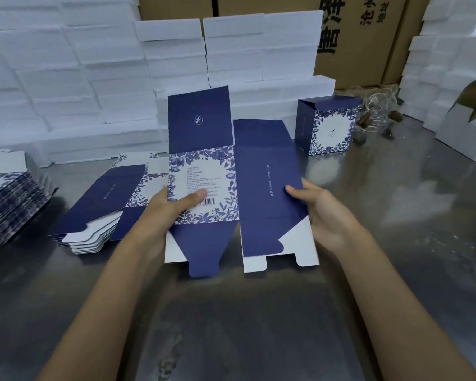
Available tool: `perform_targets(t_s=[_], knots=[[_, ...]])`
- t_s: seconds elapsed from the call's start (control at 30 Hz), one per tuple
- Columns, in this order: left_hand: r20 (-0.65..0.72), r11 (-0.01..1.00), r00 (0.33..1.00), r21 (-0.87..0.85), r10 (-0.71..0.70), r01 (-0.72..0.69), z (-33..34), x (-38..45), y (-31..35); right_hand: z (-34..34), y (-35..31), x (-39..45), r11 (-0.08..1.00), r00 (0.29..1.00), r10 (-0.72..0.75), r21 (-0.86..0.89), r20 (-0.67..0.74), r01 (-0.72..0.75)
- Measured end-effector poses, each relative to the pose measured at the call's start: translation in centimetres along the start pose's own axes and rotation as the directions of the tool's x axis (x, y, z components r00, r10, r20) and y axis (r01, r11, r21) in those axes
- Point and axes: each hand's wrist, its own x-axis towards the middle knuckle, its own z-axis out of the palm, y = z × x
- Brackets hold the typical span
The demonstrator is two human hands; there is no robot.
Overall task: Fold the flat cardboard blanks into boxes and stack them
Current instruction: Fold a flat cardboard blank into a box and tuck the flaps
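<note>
A: Which step is the person on?

B: Opening a blank. A flat cardboard blank (231, 185) is held up over the bench (396, 215), between the two hands. The left hand (166, 207) grips its left edge, thumb lying across the floral panel beside the barcode, the other fingers hidden behind the card. The right hand (322, 213) pinches the right edge of the navy panel, thumb on the front, fingers curled round the back.

A: So it is not yet a box?

B: No. The panels look flat or nearly so, with a crease between the floral and navy faces. The top flap stands upright and the bottom flaps hang loose, none tucked.

A: What does the next move call for?

B: Probably pushing the two held edges towards each other so the sleeve opens into a square tube, then folding the bottom flaps in and locking the tab. The grip would need to stay on the edges, so that the creases give rather than the panels.

A: And the stacking?

B: One folded box (327, 125) stands on the bench beyond the right hand, apart from the blank; the finished one would likely join it. A stack of flat blanks (99, 213) lies just left of the left hand, and another pile (8, 199) at the far left edge. So the job seems early.

A: Anything else around?

B: White foam blocks (94, 78) are piled behind, with brown cartons (355, 50) further back.
</note>
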Motion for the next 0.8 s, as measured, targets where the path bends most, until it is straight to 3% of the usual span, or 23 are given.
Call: perform_targets(t_s=[0.13, 0.27, 0.4, 0.5, 0.63, 0.7, 0.8], knots=[[-0.080, 0.994, 0.993, 0.085, 0.082, -0.075, 0.5, 0.1, -0.3, -0.4, 0.0, -0.2, 0.995, 0.999, 0.036, -0.091, 0.010, -0.035], [-0.086, 0.998, 0.996, 0.054, 0.033, -0.029, 0.7, -0.3, 0.3, -0.2, 0.2, -0.1, 0.984, 0.998, -0.009, -0.177, -0.066, -0.003], [-0.256, 0.987, 0.961, 0.151, 0.101, -0.064, 0.3, -0.3, 0.4, 0.1, 0.2, -0.5, 0.979, 0.999, 0.053, -0.200, 0.011, -0.050], [-0.214, 0.961, 0.967, 0.265, 0.141, -0.082, 0.2, -0.4, 0.4, 0.6, 0.2, -0.2, 0.989, 0.992, 0.075, -0.117, -0.102, -0.087], [-0.124, 0.977, 0.991, 0.210, 0.052, -0.025, 1.1, -0.7, 0.4, 0.8, 0.1, 0.3, 0.990, 0.962, -0.034, -0.143, -0.270, -0.005], [-0.162, 0.984, 0.986, 0.178, 0.028, 0.001, 1.3, -0.6, 0.4, 0.6, 0.2, 0.3, 0.989, 0.962, -0.045, -0.151, -0.269, 0.004], [-0.226, 0.955, 0.960, 0.281, 0.165, -0.098, 0.7, -0.1, 0.3, 0.4, -0.1, 0.2, 0.993, 0.977, 0.019, -0.109, -0.210, -0.043]])
